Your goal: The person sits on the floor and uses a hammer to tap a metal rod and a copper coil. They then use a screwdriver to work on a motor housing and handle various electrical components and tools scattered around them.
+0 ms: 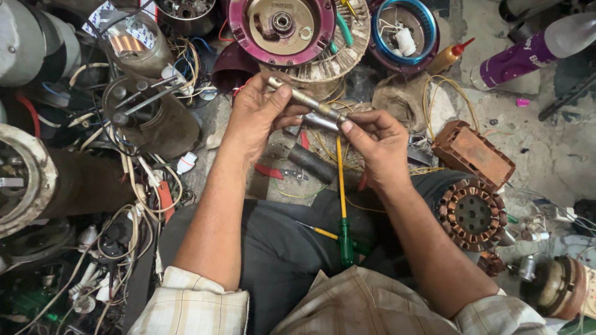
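Left hand (pixel 257 115) grips metal shaft (pixel 307 99), middle hidden (fingers)

A bare concrete floor (pixel 546 155), grey and stained, carried everything. At the top centre of the frame lay a maroon round motor housing (pixel 282 28), overlapping a pale wound stator ring (pixel 347 46) just right of it, with a blue-rimmed round casing (pixel 406 25) beside that. A small orange squeeze bottle (pixel 450 56) and a purple-and-white bottle (pixel 534 53) lay toward the upper right. A rusty brown rectangular block (pixel 473 154) sat right of centre, and a copper-wound stator (pixel 472 214) just below it. Dark cylindrical motor bodies (pixel 155 118) and tangled wires (pixel 124 242) crowded the left side.
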